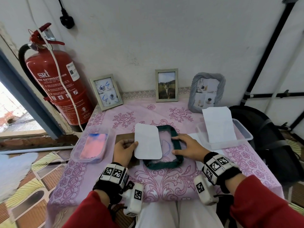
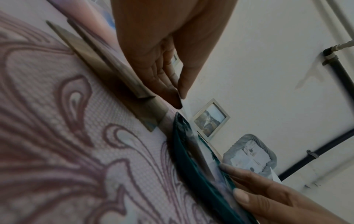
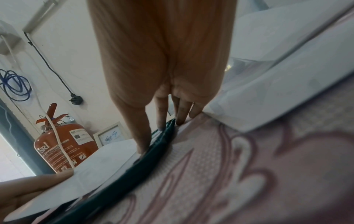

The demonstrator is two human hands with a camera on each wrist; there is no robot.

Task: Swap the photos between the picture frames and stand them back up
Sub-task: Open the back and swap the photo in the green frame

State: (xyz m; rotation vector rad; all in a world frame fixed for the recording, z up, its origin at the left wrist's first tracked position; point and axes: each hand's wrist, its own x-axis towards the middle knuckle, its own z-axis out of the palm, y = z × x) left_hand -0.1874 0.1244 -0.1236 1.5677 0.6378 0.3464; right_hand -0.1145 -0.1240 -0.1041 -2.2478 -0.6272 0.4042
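Note:
A dark green frame lies flat on the pink tablecloth, its opening showing a faint blue drawing. My left hand pinches a white rounded-corner photo, blank side up, and holds it over the frame's left half. My right hand presses the frame's right rim with straight, spread fingers. The wrist views show the green frame edge-on under the white photo. A brown backing board lies under my left hand.
Three frames stand at the back wall: a silver one with blue scribbles, a silver cat photo, a grey ruffled one. A plastic tub with pink cloth sits left, a tub with white paper right. A fire extinguisher stands left.

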